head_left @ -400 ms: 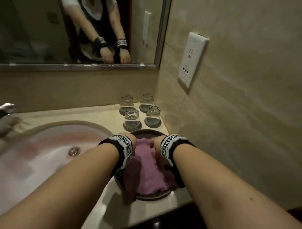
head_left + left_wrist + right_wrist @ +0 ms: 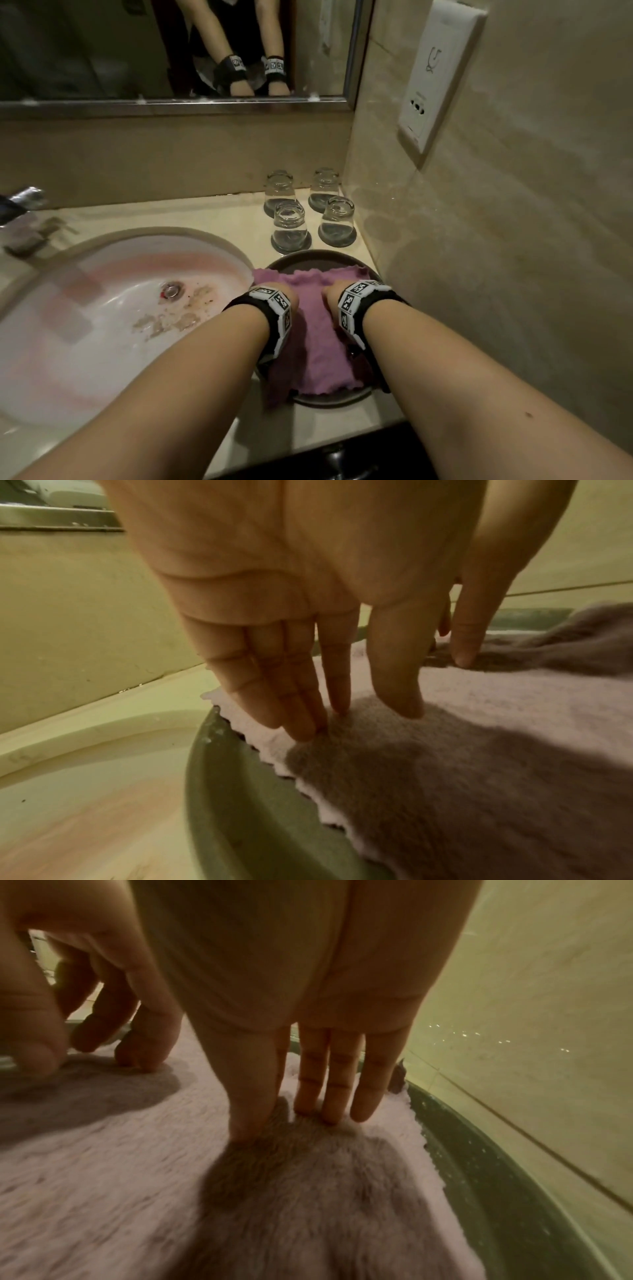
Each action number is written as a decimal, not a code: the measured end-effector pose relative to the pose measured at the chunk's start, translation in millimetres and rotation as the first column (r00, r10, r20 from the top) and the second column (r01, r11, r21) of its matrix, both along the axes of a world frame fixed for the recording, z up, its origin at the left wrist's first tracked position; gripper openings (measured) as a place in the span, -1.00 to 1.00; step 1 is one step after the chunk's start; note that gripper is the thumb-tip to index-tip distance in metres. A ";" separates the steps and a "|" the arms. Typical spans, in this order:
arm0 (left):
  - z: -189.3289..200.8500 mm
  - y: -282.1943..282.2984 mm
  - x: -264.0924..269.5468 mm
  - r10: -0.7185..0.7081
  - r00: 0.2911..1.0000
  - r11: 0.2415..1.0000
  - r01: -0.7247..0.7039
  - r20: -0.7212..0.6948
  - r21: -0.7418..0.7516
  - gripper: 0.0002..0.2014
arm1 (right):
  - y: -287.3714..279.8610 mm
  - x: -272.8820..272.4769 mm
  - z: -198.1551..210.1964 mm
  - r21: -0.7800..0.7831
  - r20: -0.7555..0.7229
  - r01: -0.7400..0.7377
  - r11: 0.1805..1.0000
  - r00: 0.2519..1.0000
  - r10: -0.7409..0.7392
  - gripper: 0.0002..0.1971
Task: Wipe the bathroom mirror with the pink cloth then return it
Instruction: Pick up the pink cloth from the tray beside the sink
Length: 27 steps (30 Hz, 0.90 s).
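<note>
2 hands [image 2: 286,291] [image 2: 330,293] still flat on pink cloth [image 2: 317,337] (in dark tray [image 2: 329,399]), fingers [image 2: 301,696] straight, cloth's far edge now spread wider.

The head camera is looking forward and down from above the counter [image 2: 137,219], taking in the sink [image 2: 85,325], the mirror [image 2: 102,51] behind it and both forearms reaching toward a dark tray [image 2: 329,399] holding the pink cloth [image 2: 318,353]. The left wrist camera is sitting very near the left hand [image 2: 291,601], looking along its fingers [image 2: 301,718] down onto the cloth, with the tray rim and sink edge at lower left. The right wrist camera is looking just as closely along the right hand [image 2: 291,988], facing the cloth with the wall [image 2: 548,988] at right. All three views are sharing cloth and tray; the other hand's fingers are showing in each wrist view.
</note>
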<state>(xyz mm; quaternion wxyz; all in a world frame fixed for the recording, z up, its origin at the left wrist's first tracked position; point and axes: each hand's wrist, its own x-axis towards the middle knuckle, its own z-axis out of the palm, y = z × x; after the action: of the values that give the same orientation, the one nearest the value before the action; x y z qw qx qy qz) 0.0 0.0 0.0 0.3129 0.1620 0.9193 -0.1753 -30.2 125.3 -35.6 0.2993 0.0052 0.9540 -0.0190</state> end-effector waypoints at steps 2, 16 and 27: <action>1.6 -0.4 -3.6 0.014 1.000 1.000 -0.014 0.019 0.027 -0.44 | 0.4 2.4 9.1 0.039 -0.004 -0.048 0.998 0.999 0.049 -0.51; -33.5 -3.6 -12.5 0.014 1.000 0.994 -0.014 0.005 0.108 -0.42 | -8.3 -41.1 -25.9 0.140 0.104 -0.103 0.985 0.991 0.089 -0.46; -35.8 -3.2 -8.9 0.012 1.000 0.991 -0.014 0.013 0.130 -0.58 | 6.0 3.8 1.5 0.152 0.011 -0.172 0.973 0.985 0.173 -0.60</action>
<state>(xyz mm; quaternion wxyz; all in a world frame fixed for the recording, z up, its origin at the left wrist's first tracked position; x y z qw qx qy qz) -8.9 -3.2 -35.8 0.3082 0.1772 0.9280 -0.1119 -26.4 131.2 -34.1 0.2972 -0.0547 0.9499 0.0802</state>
